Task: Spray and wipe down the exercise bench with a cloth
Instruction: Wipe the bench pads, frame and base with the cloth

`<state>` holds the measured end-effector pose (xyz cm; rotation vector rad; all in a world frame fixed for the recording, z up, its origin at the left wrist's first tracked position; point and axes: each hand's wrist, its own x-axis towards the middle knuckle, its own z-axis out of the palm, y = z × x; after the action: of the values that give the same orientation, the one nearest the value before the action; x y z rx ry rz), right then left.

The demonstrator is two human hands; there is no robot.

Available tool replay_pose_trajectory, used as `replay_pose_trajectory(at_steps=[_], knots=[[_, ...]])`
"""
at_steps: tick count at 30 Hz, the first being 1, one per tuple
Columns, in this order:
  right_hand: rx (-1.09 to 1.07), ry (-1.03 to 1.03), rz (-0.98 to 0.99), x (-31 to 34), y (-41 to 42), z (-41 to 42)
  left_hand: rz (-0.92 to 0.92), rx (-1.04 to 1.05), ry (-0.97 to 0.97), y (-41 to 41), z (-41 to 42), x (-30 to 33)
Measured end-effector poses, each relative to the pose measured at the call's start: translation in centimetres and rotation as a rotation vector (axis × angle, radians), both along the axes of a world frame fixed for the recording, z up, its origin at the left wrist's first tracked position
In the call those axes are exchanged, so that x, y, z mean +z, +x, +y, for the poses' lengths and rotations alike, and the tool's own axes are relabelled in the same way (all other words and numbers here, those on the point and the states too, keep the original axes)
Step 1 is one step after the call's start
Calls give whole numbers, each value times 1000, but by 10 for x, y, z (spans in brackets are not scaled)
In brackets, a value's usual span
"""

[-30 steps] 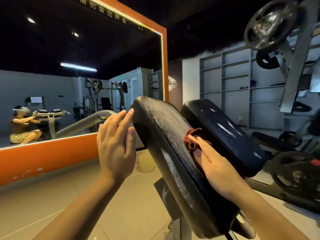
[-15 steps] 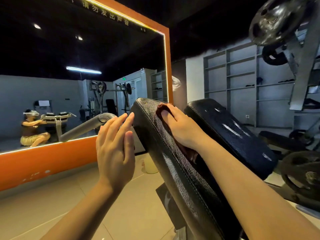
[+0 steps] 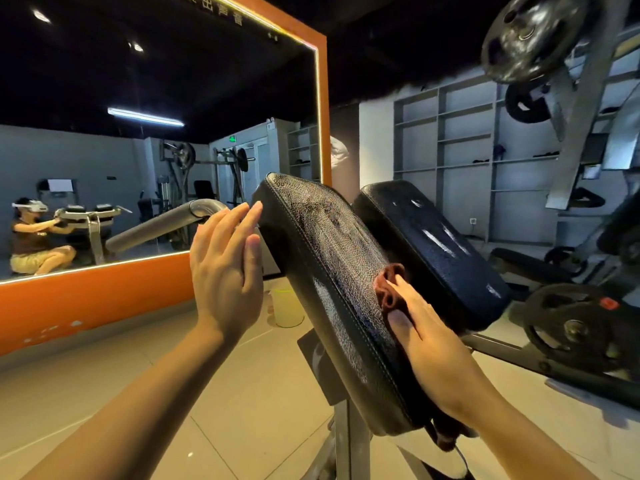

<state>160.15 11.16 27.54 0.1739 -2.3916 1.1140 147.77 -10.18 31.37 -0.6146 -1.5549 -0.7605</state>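
The dark red cloth (image 3: pixel 389 289) is soft and limp, bunching into folds ahead of the fingertips, so it is best handled by pressing it flat under the whole palm rather than pinching it. It lies on the sloped face of the near black bench pad (image 3: pixel 332 271), about halfway down and toward the pad's right edge, with a tail hanging below the lower end. The right hand (image 3: pixel 429 344) lies on it with fingers straight, pressing it against the cracked, glossy vinyl, which looks slick where wet. The left hand (image 3: pixel 225 268) is spread flat and holds nothing, its fingertips at the pad's upper left edge; whether they touch it I cannot tell. A second pad (image 3: pixel 429 251) stands just beside, to the right.
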Motion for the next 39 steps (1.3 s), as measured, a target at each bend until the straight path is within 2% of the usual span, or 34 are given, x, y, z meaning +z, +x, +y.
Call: replay_pose_trajectory(at_steps=[3, 8, 13, 18, 24, 28, 31, 36, 39], knots=[[38, -73, 85, -6, 5, -6, -4, 6, -8, 0, 2, -1], [186, 67, 263, 31, -32, -23, 42, 3, -16, -5, 0, -2], [207, 61, 276, 76, -85, -21, 30, -21, 11, -12, -4, 1], [200, 100, 181, 64, -86, -2, 20, -11, 19, -13, -4, 0], [105, 92, 75, 15, -33, 27, -30, 24, 13, -12, -5, 1], [76, 0, 97, -39, 22, 28, -43, 43, 6, -9, -3, 0], [87, -20, 194, -66, 45, 17, -33, 49, -2, -5, -1, -1], [197, 109, 370, -38, 20, -12, -43, 56, -25, -6, -3, -2], [193, 65, 302, -4, -7, -10, -42, 47, -27, -8, -4, -1]])
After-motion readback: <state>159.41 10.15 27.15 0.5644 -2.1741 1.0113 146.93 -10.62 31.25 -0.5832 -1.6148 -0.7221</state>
